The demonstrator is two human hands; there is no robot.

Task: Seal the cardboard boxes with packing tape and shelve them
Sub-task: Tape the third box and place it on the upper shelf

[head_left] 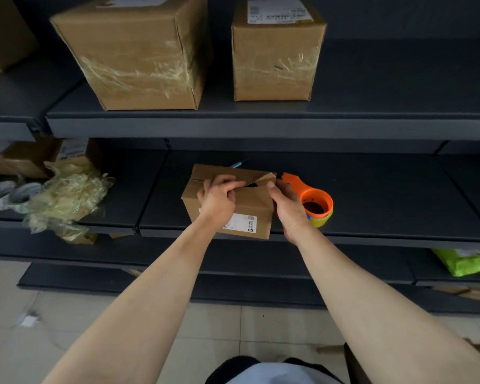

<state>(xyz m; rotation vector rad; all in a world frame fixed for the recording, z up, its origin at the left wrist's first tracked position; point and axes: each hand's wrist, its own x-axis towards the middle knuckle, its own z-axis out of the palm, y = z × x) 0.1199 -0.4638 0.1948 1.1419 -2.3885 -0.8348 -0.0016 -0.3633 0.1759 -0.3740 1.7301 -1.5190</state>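
Closing flaps: small box (pixel 230 209) at middle shelf (pixel 399 234) front edge, left hand (pixel 219 198) pressing, right hand (pixel 286 203) gripping; untaped. Two taped boxes (pixel 139 54) shelved above.

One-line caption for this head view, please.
Both hands, left hand and right hand, fold the flaps of a small cardboard box beside an orange tape dispenser on a dark shelf.

Under my hands (pixel 250 206), the small box (pixel 250 200) is matt brown cardboard with a smooth white paper label (pixel 243 223). Right of my right hand, the tape dispenser (pixel 313 199) is glossy orange plastic. The shelf (pixel 385 195) is matt dark metal.
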